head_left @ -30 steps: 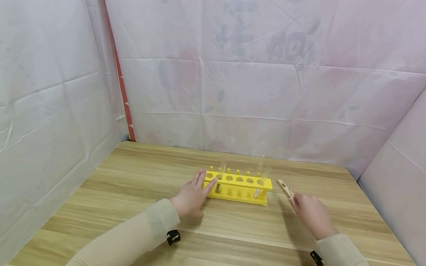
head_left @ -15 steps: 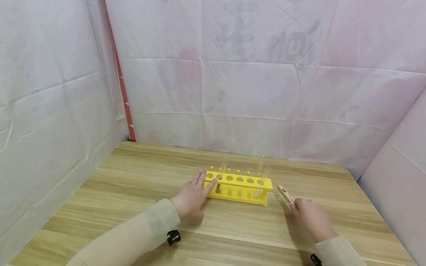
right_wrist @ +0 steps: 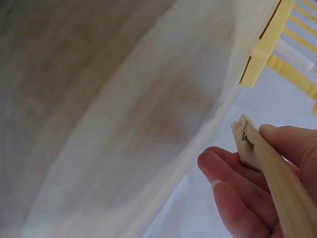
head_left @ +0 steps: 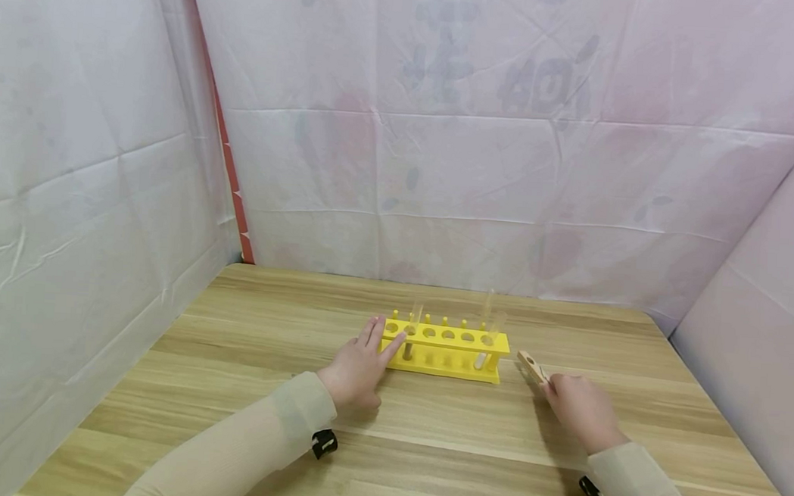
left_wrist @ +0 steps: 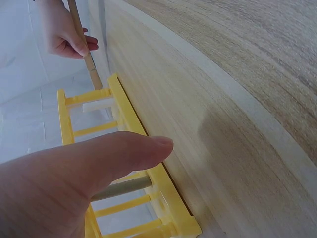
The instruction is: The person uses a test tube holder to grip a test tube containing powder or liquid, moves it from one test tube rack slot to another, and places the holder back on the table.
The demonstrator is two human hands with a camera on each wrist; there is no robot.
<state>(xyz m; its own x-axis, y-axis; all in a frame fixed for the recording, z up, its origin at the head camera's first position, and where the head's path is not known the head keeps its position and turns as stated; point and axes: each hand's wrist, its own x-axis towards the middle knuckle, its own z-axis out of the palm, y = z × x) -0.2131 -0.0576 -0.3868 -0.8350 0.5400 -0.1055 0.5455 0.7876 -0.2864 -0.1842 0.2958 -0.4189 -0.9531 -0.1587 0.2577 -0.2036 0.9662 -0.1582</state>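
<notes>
A yellow test tube rack (head_left: 451, 373) stands on the table. My left hand (head_left: 357, 371) rests on its left end, fingers straight and spread, the index fingertip beside a test tube with dark grey-brown contents (head_left: 408, 350). The left wrist view shows the thumb (left_wrist: 143, 148) stretched out in front of the rack. In the rightmost hole leans a test tube with white contents (head_left: 480, 361). A clear, empty-looking tube (head_left: 487, 305) rises behind it, over the back pegs. Right of the rack, my right hand (head_left: 585, 413) pinches a wooden test tube holder (head_left: 531, 366), its head pointing toward the rack.
The wood-grain table (head_left: 425, 462) reaches back to a pale sheet (head_left: 454, 206) hung as a wall, with further sheets on the left and right. A red strip (head_left: 227, 165) runs down the back left corner. A black band (head_left: 324, 443) sits at the left wrist.
My right hand has tipped the head of the test tube holder slightly lower, and it still points toward the rack. The left hand and the rack stay in place.
</notes>
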